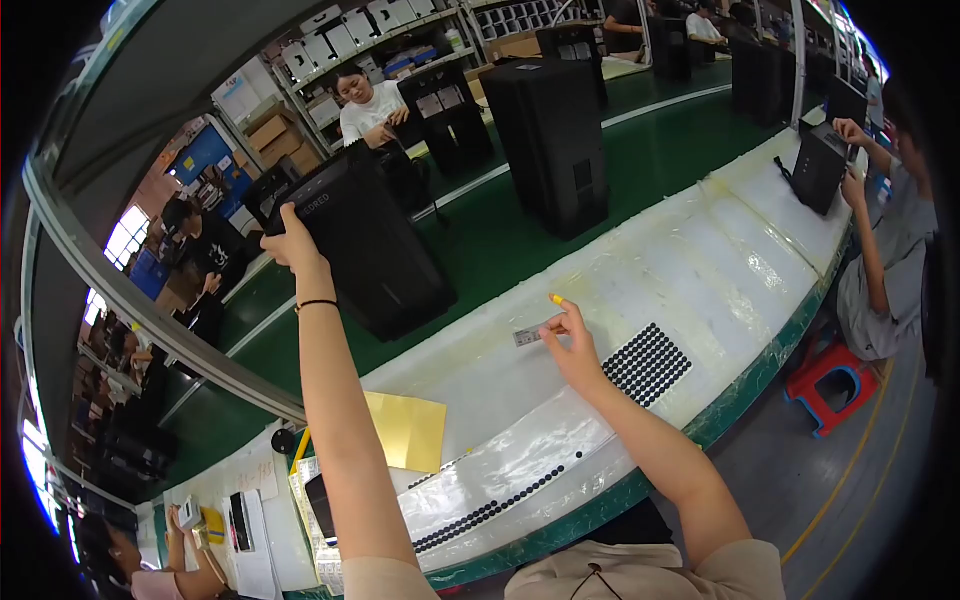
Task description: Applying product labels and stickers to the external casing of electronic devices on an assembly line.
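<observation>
My left hand (295,247) reaches far forward and grips the top edge of a tall black case (385,245), which leans on the green surface beyond the bench. Over the white bench, my right hand (574,352) pinches a small silver-grey label (527,337) between thumb and finger. A yellow finger cover (557,299) is on a raised fingertip of that hand. Close to its wrist lies a sheet of round black pads (648,365). Nearer to me, a strip of the same pads (490,512) runs along the bench.
A yellow sheet (412,430) lies beside my left forearm. Another black case (548,145) stands ahead on the green surface. Co-workers sit across, to the left and to the right, where one handles a smaller black case (822,168). A red stool (832,385) stands on the floor at right.
</observation>
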`<action>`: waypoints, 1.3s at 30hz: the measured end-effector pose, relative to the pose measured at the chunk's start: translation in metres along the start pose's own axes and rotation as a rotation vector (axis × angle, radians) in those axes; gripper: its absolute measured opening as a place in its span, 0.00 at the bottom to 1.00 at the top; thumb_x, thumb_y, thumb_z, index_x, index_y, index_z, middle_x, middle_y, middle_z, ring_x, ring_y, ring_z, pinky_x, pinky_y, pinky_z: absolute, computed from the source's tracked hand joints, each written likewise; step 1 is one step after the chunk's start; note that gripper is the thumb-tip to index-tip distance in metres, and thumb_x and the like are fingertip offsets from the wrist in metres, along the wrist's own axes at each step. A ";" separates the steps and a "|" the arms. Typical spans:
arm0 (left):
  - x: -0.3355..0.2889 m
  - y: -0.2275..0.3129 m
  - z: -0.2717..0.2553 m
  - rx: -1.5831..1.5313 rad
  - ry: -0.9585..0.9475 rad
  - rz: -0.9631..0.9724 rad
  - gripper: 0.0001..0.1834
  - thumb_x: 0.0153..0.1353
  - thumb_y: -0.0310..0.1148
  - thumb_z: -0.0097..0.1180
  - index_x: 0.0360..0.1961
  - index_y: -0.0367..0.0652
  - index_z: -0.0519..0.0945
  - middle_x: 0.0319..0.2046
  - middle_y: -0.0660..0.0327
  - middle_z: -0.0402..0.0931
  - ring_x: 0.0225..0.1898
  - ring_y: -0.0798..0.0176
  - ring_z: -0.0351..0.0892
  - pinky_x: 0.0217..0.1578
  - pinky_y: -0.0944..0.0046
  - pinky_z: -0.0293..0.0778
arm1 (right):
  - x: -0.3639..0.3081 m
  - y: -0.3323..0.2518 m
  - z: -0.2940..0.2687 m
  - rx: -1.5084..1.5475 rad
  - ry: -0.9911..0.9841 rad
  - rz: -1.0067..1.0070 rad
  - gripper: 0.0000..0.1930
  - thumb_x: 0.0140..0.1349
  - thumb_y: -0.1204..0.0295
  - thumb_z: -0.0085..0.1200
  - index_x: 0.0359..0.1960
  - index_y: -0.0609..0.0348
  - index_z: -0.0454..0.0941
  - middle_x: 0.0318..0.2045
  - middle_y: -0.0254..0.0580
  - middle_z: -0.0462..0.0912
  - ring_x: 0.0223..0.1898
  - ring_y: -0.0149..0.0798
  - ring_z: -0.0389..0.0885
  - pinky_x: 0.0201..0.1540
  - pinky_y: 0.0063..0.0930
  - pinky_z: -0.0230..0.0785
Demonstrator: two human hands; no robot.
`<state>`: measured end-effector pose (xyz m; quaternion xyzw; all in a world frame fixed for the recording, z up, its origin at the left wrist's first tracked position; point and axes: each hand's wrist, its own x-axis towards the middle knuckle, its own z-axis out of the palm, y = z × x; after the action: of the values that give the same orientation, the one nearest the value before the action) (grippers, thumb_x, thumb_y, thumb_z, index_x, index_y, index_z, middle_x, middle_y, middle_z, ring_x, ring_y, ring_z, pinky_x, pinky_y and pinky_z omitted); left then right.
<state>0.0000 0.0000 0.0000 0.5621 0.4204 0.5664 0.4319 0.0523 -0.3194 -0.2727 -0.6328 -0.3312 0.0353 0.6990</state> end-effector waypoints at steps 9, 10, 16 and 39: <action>-0.048 -0.029 -0.045 -0.405 -0.008 0.248 0.35 0.53 0.39 0.60 0.55 0.40 0.54 0.49 0.51 0.62 0.51 0.57 0.67 0.52 0.58 0.70 | 0.007 -0.002 0.006 0.260 0.152 0.063 0.32 0.68 0.67 0.49 0.68 0.53 0.45 0.53 0.48 0.65 0.46 0.36 0.74 0.53 0.30 0.66; -0.061 -0.032 -0.051 -0.516 -0.077 0.283 0.33 0.54 0.37 0.59 0.55 0.40 0.54 0.49 0.52 0.62 0.50 0.58 0.67 0.53 0.57 0.70 | 0.010 -0.008 0.002 0.346 0.190 0.153 0.35 0.69 0.63 0.49 0.69 0.50 0.41 0.59 0.48 0.60 0.52 0.39 0.72 0.55 0.35 0.66; -0.095 -0.048 -0.105 -0.798 -0.338 0.289 0.34 0.55 0.32 0.52 0.64 0.48 0.55 0.54 0.56 0.66 0.54 0.57 0.68 0.59 0.59 0.63 | 0.047 -0.084 0.002 0.712 0.159 0.314 0.46 0.62 0.41 0.48 0.71 0.39 0.31 0.71 0.42 0.41 0.64 0.51 0.62 0.59 0.52 0.64; -0.156 -0.084 -0.141 -0.632 -0.883 -0.493 0.38 0.50 0.26 0.52 0.65 0.29 0.60 0.60 0.50 0.65 0.58 0.58 0.69 0.58 0.67 0.64 | -0.012 -0.030 0.010 0.649 0.039 0.552 0.48 0.59 0.30 0.34 0.72 0.37 0.27 0.73 0.36 0.33 0.72 0.53 0.43 0.70 0.47 0.40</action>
<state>-0.1399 -0.1256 -0.1254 0.4744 0.1301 0.2601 0.8309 0.0270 -0.3226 -0.2504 -0.4452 -0.1078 0.3114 0.8326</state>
